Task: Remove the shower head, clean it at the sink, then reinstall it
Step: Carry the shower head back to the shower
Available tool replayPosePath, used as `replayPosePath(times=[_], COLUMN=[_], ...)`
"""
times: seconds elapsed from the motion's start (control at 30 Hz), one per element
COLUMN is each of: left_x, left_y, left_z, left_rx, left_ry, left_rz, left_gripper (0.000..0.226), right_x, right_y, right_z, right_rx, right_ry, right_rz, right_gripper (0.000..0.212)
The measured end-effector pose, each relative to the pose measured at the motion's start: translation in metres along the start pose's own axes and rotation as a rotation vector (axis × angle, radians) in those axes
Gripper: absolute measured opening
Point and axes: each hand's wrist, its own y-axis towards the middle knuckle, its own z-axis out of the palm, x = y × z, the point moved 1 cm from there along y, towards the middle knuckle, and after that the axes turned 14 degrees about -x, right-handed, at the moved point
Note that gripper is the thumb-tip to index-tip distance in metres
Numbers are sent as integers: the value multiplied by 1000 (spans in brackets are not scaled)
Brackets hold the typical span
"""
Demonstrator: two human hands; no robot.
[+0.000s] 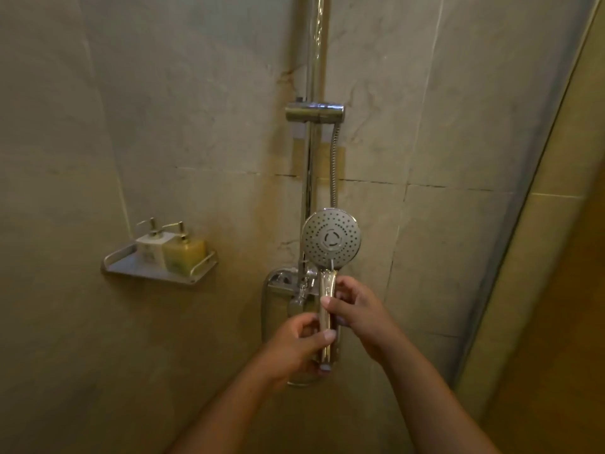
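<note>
We face the grey tiled wall (196,126), where the chrome rail (314,60) runs up through its slider bracket (314,112) and the hose (334,165) hangs beside it; a chrome mixer plate (275,303) sits low, half hidden behind our hands. Well to the left, a metal shelf (157,273) carries a white bottle (150,249) touching a yellow bottle (185,255). The shower head (331,238) stands upright before the rail, face toward us, our right hand (357,309) pinching the upper handle and our left hand (294,345) curled round its lower end.
</note>
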Motion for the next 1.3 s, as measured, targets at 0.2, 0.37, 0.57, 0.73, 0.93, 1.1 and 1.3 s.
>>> replayPosePath(times=[0.2,0.37,0.57,0.73,0.93,1.1,1.3], left_x=[-4,-16,-32,-61,-117,-154,-178], left_y=[27,41,50,73,87,93,101], left_z=[-30,-33,-19,4,36,53,59], left_rx=[21,59,81,42,16,-7,18], left_ry=[-8,11,41,112,203,223,205], left_rz=[65,141,175,232,393,437,445], left_gripper=[30,28,29,30,21,20,26], right_x=[4,20,35,63,119,156,180], right_y=[18,29,44,66,94,112,125], right_z=[21,21,7,-14,-40,-48,-50], right_rx=[-122,-132,-122,-124,-124,-140,-150], right_ry=[17,-53,-128,-129,-122,-158,-196], right_rz=[3,-24,-74,-141,-252,-320,-372], right_gripper=[21,24,27,29,34,25,24])
